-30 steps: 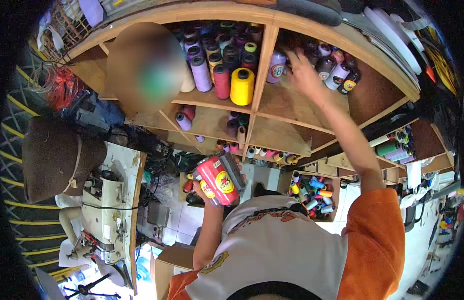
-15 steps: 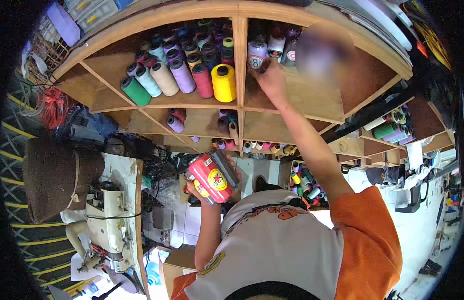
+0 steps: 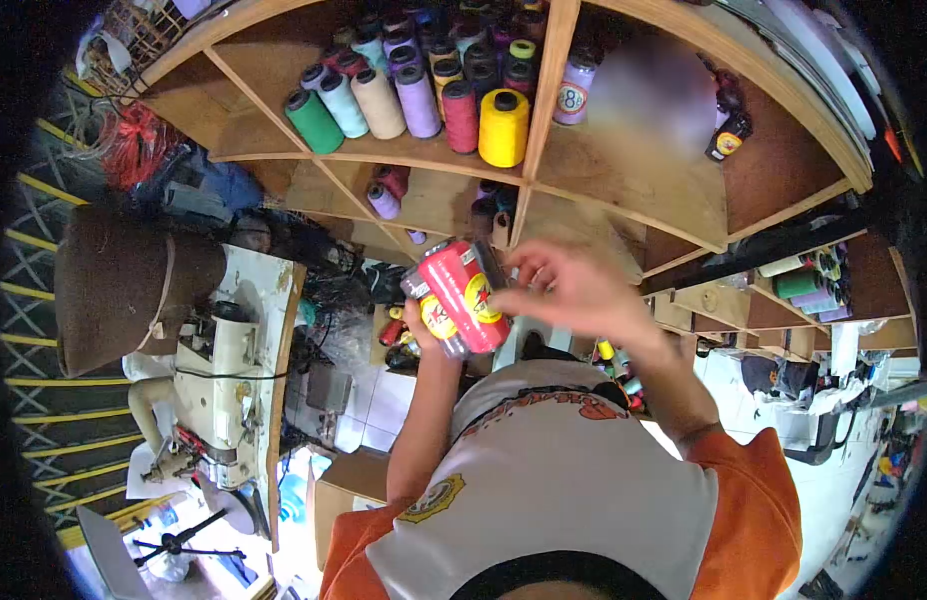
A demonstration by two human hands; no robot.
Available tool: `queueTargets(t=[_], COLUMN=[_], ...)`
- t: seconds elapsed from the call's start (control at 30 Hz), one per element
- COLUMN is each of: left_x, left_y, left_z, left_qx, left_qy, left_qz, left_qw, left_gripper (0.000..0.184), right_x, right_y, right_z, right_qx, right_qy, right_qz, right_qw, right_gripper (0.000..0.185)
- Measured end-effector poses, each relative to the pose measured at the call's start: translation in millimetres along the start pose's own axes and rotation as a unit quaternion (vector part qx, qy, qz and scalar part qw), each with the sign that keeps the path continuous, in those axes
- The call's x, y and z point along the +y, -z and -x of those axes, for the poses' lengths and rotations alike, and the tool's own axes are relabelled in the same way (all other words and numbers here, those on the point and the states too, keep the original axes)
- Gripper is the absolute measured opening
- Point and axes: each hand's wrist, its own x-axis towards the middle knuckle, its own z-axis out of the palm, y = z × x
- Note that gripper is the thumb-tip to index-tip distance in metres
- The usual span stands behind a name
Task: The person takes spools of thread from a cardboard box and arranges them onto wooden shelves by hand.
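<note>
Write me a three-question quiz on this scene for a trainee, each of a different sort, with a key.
1. Which hand grips the red package?
2. Which spool stands at the left end of the row with the yellow spool: (a) orange, (b) green, (c) black?
3. True or false: the sewing machine sits inside the wooden shelf.

Key:
1. The left hand.
2. b, the green spool.
3. False; the sewing machine stands on a table.

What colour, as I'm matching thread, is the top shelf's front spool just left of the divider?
Yellow: the spool shows in head view.
</note>
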Motion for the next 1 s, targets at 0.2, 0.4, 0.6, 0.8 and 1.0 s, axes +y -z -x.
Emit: queueTargets(t=[0.2,0.4,0.6,0.8,1.0], left_x=[-10,-5,3,0,-2], left_y=[-24,28,59,33,23], left_z=[-6,0,3,10,11], left_qx=[0.058,0.129,0.124,0.119,0.081], left_qy=[-0.036,-0.060,-0.040,-0.032,-0.036], left_qz=[-0.261,-0.132,-0.105,-0.092,-0.125], left_qw=[0.963,0.981,0.986,0.988,0.988], left_gripper=[0.082,0.089,0.097,0.070,0.098], right_x=[1,42,48,51,61], right_y=[-29,57,164,207,210], right_z=[7,17,0,-81,-132], right_qx=[0.030,0.011,0.224,0.108,0.003], right_qy=[-0.003,-0.043,0.060,0.217,0.266], right_qz=[0.104,-0.195,0.030,0.394,0.460], right_qw=[0.994,0.980,0.972,0.887,0.847], right_gripper=[0.064,0.072,0.050,0.046,0.040])
